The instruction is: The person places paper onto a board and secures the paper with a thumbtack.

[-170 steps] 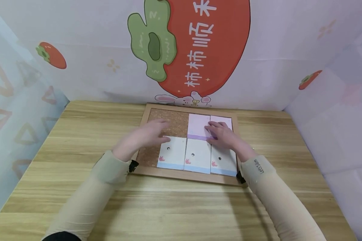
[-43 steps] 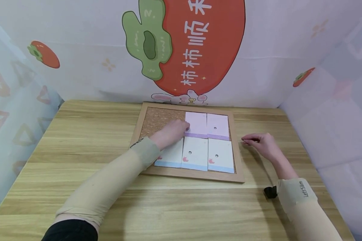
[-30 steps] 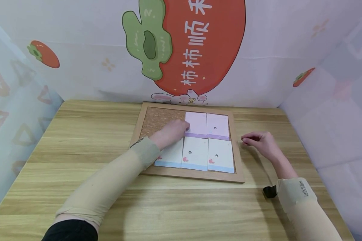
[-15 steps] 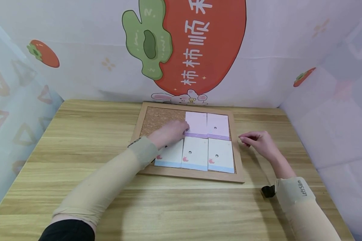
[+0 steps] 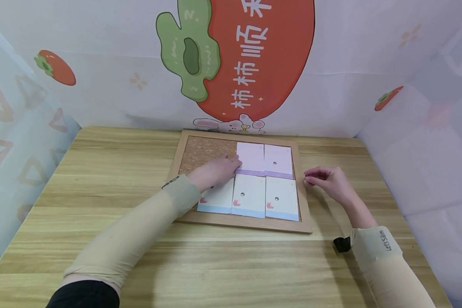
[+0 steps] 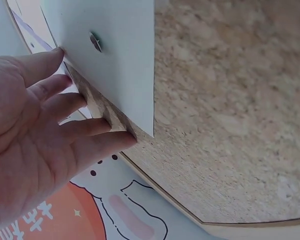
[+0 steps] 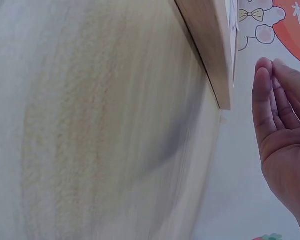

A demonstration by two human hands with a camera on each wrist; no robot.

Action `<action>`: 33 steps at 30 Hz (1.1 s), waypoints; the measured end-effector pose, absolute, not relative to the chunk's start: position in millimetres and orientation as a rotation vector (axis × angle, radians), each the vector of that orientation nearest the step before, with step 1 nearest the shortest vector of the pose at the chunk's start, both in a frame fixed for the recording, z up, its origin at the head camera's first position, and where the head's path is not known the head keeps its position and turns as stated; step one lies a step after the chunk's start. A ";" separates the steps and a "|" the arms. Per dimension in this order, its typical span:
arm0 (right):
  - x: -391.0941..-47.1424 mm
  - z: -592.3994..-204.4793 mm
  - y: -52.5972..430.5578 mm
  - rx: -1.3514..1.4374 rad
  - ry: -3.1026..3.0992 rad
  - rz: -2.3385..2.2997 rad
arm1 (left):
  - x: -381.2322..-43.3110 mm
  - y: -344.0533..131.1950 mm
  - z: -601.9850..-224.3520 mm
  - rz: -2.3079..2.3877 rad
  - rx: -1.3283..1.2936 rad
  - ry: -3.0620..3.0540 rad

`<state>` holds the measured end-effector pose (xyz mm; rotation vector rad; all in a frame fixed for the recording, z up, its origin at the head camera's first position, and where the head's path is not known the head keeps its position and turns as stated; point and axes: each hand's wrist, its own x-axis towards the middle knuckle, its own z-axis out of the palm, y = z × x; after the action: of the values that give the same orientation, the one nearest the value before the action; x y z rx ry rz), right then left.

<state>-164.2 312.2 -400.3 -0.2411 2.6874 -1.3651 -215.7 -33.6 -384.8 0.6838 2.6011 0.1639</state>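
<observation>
My left hand (image 5: 217, 169) lies over the left part of the corkboard (image 5: 207, 149). Its fingers are extended, with the fingertips at the left edge of the plain lilac card (image 5: 250, 156). In the left wrist view, the thumb touches the edge of a white card (image 6: 115, 55) that bears a thumbtack (image 6: 95, 42). My right hand (image 5: 331, 182) hovers just right of the board's frame, thumb and fingertips pinched together. A tiny pale thumbtack shows faintly at those fingertips in the head view; the right wrist view hides it.
A second lilac card (image 5: 282, 156) is tacked at the board's back right. Three white cards with blue bottom strips fill the front row, including the middle one (image 5: 250, 205). The wooden frame (image 5: 246, 226) rests on the table (image 5: 223, 269); a printed cloth (image 5: 111, 98) hangs behind.
Both hands were over the board several seconds ago; my right hand has since moved right, off it. Lately it drifted slightly left towards the frame, while my left fingers spread a little.
</observation>
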 end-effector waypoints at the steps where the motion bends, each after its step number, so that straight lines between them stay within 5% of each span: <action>1: -164.3 -400.1 312.2 -0.241 2.679 -1.378 | -215.9 -33.6 -384.8 0.171 0.681 2.599; 33: -168.5 -396.5 313.8 -0.079 2.274 -1.907 | -215.9 -36.2 -384.7 0.178 0.719 2.603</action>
<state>-168.5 313.8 -396.5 -0.0794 2.2745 -1.9070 -215.9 -36.2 -384.7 0.7186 2.6027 0.1784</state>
